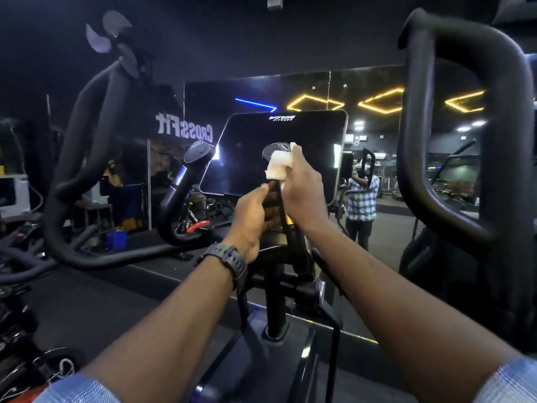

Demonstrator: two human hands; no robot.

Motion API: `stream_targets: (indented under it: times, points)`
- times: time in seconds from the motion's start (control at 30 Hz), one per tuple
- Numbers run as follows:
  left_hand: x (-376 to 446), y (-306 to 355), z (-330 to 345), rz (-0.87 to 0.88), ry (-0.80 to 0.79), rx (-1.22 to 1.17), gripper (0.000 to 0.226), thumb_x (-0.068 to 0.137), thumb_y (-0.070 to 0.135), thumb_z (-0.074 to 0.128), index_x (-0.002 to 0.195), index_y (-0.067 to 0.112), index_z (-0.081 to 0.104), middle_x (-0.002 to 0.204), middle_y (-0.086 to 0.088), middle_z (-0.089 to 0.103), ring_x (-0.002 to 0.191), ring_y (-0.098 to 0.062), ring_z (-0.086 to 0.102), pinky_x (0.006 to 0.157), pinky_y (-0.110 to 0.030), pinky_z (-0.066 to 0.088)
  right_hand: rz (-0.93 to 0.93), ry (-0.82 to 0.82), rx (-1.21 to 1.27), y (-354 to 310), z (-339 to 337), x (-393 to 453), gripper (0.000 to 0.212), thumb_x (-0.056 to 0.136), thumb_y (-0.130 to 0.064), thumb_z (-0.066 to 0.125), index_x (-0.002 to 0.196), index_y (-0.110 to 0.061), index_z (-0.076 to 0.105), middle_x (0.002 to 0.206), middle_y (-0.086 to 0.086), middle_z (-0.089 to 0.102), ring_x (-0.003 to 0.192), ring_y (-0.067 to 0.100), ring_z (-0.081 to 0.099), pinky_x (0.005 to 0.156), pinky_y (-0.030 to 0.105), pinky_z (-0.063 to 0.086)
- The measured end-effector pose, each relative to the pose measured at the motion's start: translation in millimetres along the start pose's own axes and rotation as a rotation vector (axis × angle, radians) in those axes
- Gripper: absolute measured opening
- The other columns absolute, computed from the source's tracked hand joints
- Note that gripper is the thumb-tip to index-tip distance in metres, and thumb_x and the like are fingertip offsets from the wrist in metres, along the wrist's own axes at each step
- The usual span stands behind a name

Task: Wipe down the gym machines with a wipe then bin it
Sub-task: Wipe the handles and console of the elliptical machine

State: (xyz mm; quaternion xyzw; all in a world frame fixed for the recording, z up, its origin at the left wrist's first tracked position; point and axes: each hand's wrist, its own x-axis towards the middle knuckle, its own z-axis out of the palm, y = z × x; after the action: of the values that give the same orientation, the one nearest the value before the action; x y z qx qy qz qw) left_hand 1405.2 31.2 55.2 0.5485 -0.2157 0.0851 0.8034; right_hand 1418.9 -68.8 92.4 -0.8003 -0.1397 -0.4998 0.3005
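Mirror panels [363,91] span the far wall behind a black cardio machine, throwing back yellow diamond-shaped ceiling lights and a reversed "CrossFit" sign. Two thick black padded moving handlebars flank the view, the left handlebar [87,135] curving up beside a small fan and the right handlebar [494,141] looping large and close to the camera, so the free room lies in the channel between them. In that channel stands the machine's dark, switched-off console screen [308,135] with a thin pale bezel, tilted back toward the person. In front of it rises a short black fixed grip with a rounded cap [276,148], twin to another capped grip [197,152] off to the left. The right hand [305,193] wraps a crumpled white wipe [277,168] around the upper part of the nearer grip, fingers curled over it, probably to rub the whole circumference in one pass. The left hand [250,213], a dark wristwatch [226,260] on its wrist, pinches the stem just below, likely to steady it. Screen edge and wipe sit close, so strokes have room chiefly up and down the stem. Binning the wipe looks some way off yet.
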Motion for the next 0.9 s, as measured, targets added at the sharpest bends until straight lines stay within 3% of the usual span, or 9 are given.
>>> stream_targets:
  times: [0.03, 0.1, 0.23, 0.4, 0.47, 0.6, 0.67, 0.77, 0.9]
  points:
    - [2.5, -2.0, -1.2, 0.011, -0.008, 0.017, 0.034, 0.105, 0.022, 0.039, 0.117, 0.009, 0.068, 0.087, 0.000, 0.073, 0.077, -0.015, 0.068, 0.065, -0.029, 0.055, -0.046, -0.013, -0.070, -2.8, 2.2, 11.8, 0.053, 0.095, -0.002, 0.037, 0.147, -0.011, 0.033, 0.135, 0.015, 0.055, 0.119, 0.032, 0.056, 0.090, 0.037, 0.045]
    - [4.2, -5.9, -2.9, 0.022, -0.028, 0.062, 0.031, 0.103, 0.011, 0.041, 0.124, 0.014, 0.064, 0.092, 0.002, 0.074, 0.078, -0.009, 0.070, 0.063, -0.023, 0.055, -0.120, -0.117, -0.240, -8.9, 4.9, 37.1, 0.055, 0.095, 0.000, 0.040, 0.149, -0.007, 0.033, 0.154, 0.013, 0.036, 0.143, 0.028, 0.032, 0.110, 0.037, 0.032]
    - [6.4, -9.2, -7.6, 0.061, -0.084, 0.128, 0.037, 0.098, -0.001, 0.047, 0.128, 0.018, 0.061, 0.102, 0.002, 0.073, 0.088, -0.011, 0.071, 0.075, -0.028, 0.056, -0.305, -0.292, -0.489, -11.3, -4.3, 60.0, 0.053, 0.094, -0.005, 0.046, 0.147, -0.010, 0.039, 0.154, 0.004, 0.037, 0.146, 0.017, 0.027, 0.114, 0.025, 0.018]
    - [10.8, -9.4, -6.3, 0.156, -0.039, 0.245, 0.033, 0.088, -0.002, 0.064, 0.108, 0.025, 0.068, 0.098, 0.000, 0.073, 0.097, -0.022, 0.069, 0.092, -0.048, 0.055, -0.520, -0.398, -0.443, 10.0, -17.3, 39.2, 0.054, 0.092, -0.003, 0.046, 0.146, -0.010, 0.043, 0.154, 0.004, 0.038, 0.146, 0.018, 0.025, 0.120, 0.028, 0.008]
    - [11.5, -8.4, -5.6, 0.180, -0.021, 0.298, 0.034, 0.086, -0.001, 0.068, 0.107, 0.026, 0.068, 0.097, 0.001, 0.073, 0.096, -0.020, 0.069, 0.094, -0.049, 0.054, -0.410, -0.372, -0.368, 7.9, -15.6, 47.0, 0.050, 0.096, -0.006, 0.043, 0.146, -0.011, 0.043, 0.154, 0.005, 0.038, 0.146, 0.020, 0.026, 0.118, 0.027, 0.013]
    - [10.2, -7.3, -7.3, 0.182, -0.018, 0.358, 0.046, 0.083, 0.000, 0.071, 0.124, 0.020, 0.063, 0.101, 0.001, 0.073, 0.098, -0.019, 0.070, 0.093, -0.044, 0.056, -0.118, -0.289, -0.173, 3.7, -1.9, 53.5, 0.046, 0.102, -0.015, 0.040, 0.147, -0.010, 0.039, 0.157, 0.009, 0.031, 0.146, 0.021, 0.025, 0.116, 0.025, 0.017]
    - [6.2, -7.1, -7.2, 0.177, -0.026, 0.337, 0.044, 0.083, -0.005, 0.067, 0.119, 0.021, 0.065, 0.100, 0.000, 0.074, 0.096, -0.020, 0.070, 0.090, -0.041, 0.057, -0.052, -0.246, -0.080, 5.7, -1.5, 39.1, 0.045, 0.102, -0.015, 0.041, 0.146, -0.015, 0.041, 0.152, 0.010, 0.038, 0.140, 0.021, 0.034, 0.112, 0.023, 0.021]
    - [-0.1, -11.4, -7.2, 0.132, -0.003, 0.249, 0.034, 0.084, -0.009, 0.056, 0.105, 0.015, 0.069, 0.100, -0.014, 0.073, 0.087, -0.024, 0.069, 0.082, -0.042, 0.057, 0.118, -0.226, 0.151, 8.5, -7.9, -5.8, 0.048, 0.102, -0.019, 0.043, 0.148, -0.029, 0.037, 0.129, 0.005, 0.056, 0.111, 0.014, 0.052, 0.098, 0.026, 0.038]
    - [-10.5, -14.4, -2.9, 0.036, 0.106, 0.126, 0.029, 0.089, -0.007, 0.045, 0.107, 0.004, 0.066, 0.090, -0.014, 0.070, 0.072, -0.018, 0.066, 0.059, -0.028, 0.056, 0.112, -0.127, 0.137, 20.9, -2.3, -87.3, 0.049, 0.102, -0.020, 0.044, 0.148, -0.034, 0.036, 0.127, 0.001, 0.055, 0.110, 0.012, 0.050, 0.090, 0.023, 0.036]
